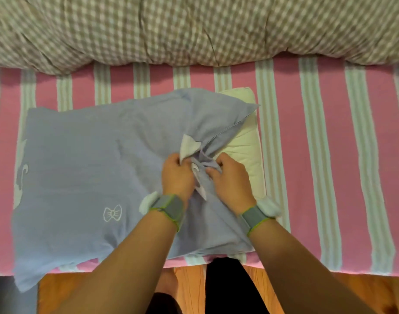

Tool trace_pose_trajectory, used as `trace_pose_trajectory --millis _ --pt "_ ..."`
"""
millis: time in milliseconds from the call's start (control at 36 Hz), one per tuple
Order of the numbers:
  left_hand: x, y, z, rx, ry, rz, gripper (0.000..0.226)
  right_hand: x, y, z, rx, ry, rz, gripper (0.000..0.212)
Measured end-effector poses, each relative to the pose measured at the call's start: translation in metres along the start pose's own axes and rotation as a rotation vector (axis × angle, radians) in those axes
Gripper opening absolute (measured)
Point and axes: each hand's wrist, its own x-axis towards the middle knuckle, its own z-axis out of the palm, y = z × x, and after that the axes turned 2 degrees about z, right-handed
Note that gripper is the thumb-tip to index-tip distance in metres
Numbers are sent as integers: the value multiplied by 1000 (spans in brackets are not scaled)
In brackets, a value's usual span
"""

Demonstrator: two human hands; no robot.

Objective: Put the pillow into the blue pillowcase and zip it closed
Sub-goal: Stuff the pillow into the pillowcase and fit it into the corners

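Both hands bunched on the pillowcase mouth, pillow only part way in.

The blue pillowcase (pixel 81 159) lies flat across the striped bed (pixel 329 155), and the cream pillow (pixel 243 141) pokes out of its right end, touching the gathered cloth. My left hand (pixel 177 175) is closed on a twisted fold with a white label, my right hand (pixel 231 177) closed on the cloth just beside it. I judge the risk to be this: pulling the bunched mouth while it is twisted could drag the case off the pillow instead of over it, or snag cloth in the zip later. I cannot make out the zip or its slider, how deep the pillow sits inside, or the fingertips buried in the folds. The checked duvet (pixel 194 30) behind is blurred, and the case's near-left corner hangs off the bed edge.
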Motion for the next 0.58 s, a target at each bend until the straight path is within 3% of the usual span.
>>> trace_pose_trajectory --millis 83,139,250,306,361,389,472,583 --pt "-3 -4 -6 -612 -122 -324 17 0 9 -5 155 6 53 26" --pt "-10 -3 -9 -626 -242 -337 20 -4 7 -5 166 37 49 25" --pt "-13 -3 -7 -452 -127 -115 16 -14 -4 0 99 89 7 24" --pt "-12 -6 -8 -217 -15 153 16 -14 -2 -10 4 161 -92 18" --pt "-10 -15 -11 30 43 428 9 -3 14 -28 -54 322 -63 13" --pt "-8 -21 -13 151 34 473 15 3 25 -36 -48 355 28 13" --pt "4 -49 -25 376 -45 337 49 15 48 -37 -52 227 280 15" --pt "16 -65 -35 621 -100 478 59 32 34 -34 -185 216 243 12"
